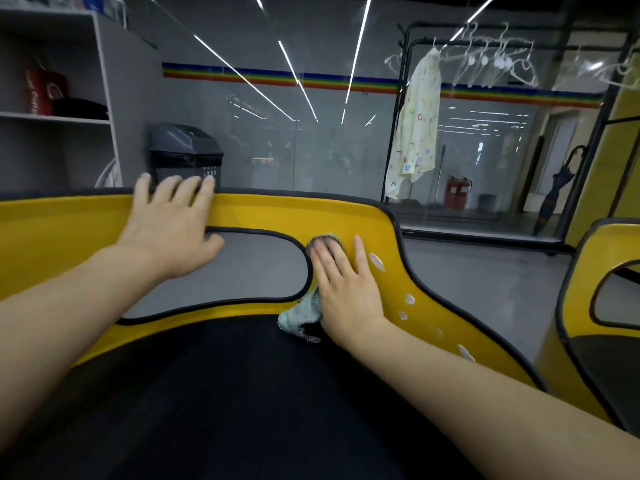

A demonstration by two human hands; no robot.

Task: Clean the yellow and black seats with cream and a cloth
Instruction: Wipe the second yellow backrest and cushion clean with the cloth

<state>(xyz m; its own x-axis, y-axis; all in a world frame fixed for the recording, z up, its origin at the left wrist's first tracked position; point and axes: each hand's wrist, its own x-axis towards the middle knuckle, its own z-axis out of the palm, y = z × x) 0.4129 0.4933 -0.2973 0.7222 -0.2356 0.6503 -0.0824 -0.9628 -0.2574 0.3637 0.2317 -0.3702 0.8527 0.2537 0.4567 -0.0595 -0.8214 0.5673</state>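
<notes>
Head cam: cloth (302,315) under flat R hand (346,289), on seat back (346,213).

Cloth (304,315) mostly hidden under right hand (343,289); only two ends show. Left hand (173,223) fingertips blurred, covering bin (185,154) base. Second seat (602,306) cut off at right edge. Shelf items (45,93) too blurred to identify.

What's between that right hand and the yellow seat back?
In the head view, a pale cloth lies pressed flat under the right hand against the yellow seat back, its ends poking out above and below.
</notes>
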